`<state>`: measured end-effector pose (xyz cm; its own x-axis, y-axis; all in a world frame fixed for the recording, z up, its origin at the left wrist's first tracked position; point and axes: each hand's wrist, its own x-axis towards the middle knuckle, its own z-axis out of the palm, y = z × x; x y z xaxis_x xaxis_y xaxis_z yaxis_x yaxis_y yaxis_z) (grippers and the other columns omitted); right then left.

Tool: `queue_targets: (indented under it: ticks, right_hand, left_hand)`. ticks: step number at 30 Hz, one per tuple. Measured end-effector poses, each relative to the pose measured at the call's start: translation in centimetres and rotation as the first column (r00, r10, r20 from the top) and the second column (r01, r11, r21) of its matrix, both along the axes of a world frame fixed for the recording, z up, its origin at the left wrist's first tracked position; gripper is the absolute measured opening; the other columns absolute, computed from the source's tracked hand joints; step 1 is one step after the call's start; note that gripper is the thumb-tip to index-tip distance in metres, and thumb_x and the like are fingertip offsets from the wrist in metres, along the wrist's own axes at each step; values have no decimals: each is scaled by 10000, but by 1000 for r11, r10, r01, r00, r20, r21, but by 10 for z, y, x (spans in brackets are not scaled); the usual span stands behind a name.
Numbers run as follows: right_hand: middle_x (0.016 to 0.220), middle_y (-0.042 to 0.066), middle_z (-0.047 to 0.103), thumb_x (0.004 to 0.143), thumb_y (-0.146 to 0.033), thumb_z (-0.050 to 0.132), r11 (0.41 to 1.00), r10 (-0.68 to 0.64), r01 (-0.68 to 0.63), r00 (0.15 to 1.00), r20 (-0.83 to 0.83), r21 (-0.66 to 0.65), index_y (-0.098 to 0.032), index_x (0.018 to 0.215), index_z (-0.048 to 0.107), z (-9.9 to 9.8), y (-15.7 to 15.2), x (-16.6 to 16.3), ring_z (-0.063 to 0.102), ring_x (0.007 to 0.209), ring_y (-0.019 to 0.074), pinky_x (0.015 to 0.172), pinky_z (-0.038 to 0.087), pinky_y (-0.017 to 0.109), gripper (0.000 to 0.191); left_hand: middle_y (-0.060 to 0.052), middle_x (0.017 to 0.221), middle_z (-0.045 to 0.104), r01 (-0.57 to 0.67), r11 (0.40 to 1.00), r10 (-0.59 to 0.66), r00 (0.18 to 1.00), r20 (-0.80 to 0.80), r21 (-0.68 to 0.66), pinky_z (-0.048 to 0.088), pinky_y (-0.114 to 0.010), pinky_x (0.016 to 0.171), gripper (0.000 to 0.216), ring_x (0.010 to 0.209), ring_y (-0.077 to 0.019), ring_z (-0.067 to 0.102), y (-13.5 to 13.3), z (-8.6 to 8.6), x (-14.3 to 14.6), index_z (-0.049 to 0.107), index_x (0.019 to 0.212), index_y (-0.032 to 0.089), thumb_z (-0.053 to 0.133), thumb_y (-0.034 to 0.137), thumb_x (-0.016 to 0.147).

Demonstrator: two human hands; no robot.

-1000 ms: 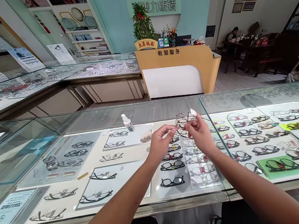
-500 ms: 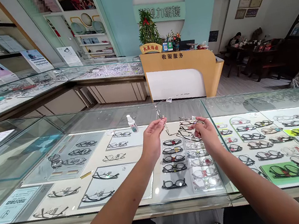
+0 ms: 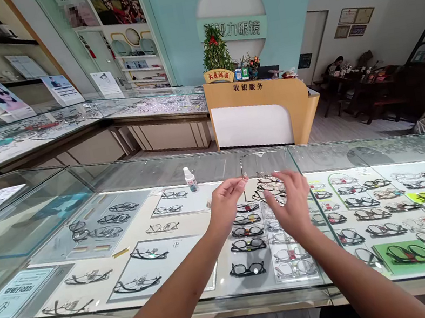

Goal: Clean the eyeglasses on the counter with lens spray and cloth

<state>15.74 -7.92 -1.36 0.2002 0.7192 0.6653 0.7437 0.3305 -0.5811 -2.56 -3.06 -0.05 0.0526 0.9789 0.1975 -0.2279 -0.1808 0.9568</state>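
Observation:
Raised over the glass counter, my left hand (image 3: 228, 200) pinches a thin-rimmed pair of glasses (image 3: 241, 167) between thumb and fingers. The frame is turned nearly edge-on, one temple stretching right with a small white tag. My right hand (image 3: 291, 197) is open, thumb and fingers apart, somewhat blurred, just right of the held glasses. Behind and below that hand lie several dark-rimmed eyeglasses (image 3: 267, 188), partly hidden by its fingers; whether it touches them I cannot tell. A white spray bottle (image 3: 190, 180) stands upright on the counter to the left.
The glass display counter (image 3: 173, 309) spans my front, with rows of eyeglasses inside, including black frames (image 3: 247, 269) and a pair on a green card (image 3: 408, 256). Beyond stands a wooden cashier desk (image 3: 258, 93) with a plant (image 3: 215, 51). A person (image 3: 334, 67) sits far right.
My right hand has opened its fingers and let go of the eyeglasses at the right. The glasses in my left hand have turned more edge-on and shifted slightly right. The view tilted up a little.

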Motion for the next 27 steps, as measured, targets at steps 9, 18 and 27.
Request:
queue_targets:
  ticks: [9,18,27]
  right_hand:
    - [1406,149,725,1060,-359,624,935,351,-347,934,59,-66,-273,1448,660,-5,-1,-10,656,1315,337,1126,532,553,399]
    - [1336,132,771,1078,-359,573,934,350,-349,937,5,-79,-271,1390,688,-6,0,-3,693,1256,336,1100,526,558,345]
    - [1281,123,751,1090,-395,551,954,290,-294,955,-70,-60,-264,1254,749,0,1,6,620,1291,334,1126,480,553,288]
  left_hand:
    - [-133,1455,709,207,977,-204,977,-61,49,494,-496,1173,311,1403,-351,625,-12,-3,10,852,878,243,890,544,812]
    - [-95,1471,700,88,971,-1,933,-361,223,360,-522,1287,274,1437,-332,588,-8,9,-4,868,1054,296,699,503,995]
    - [-170,1536,517,-662,681,731,595,-334,313,341,-478,1251,559,1492,-319,449,62,-4,-74,537,1414,228,752,281,900]
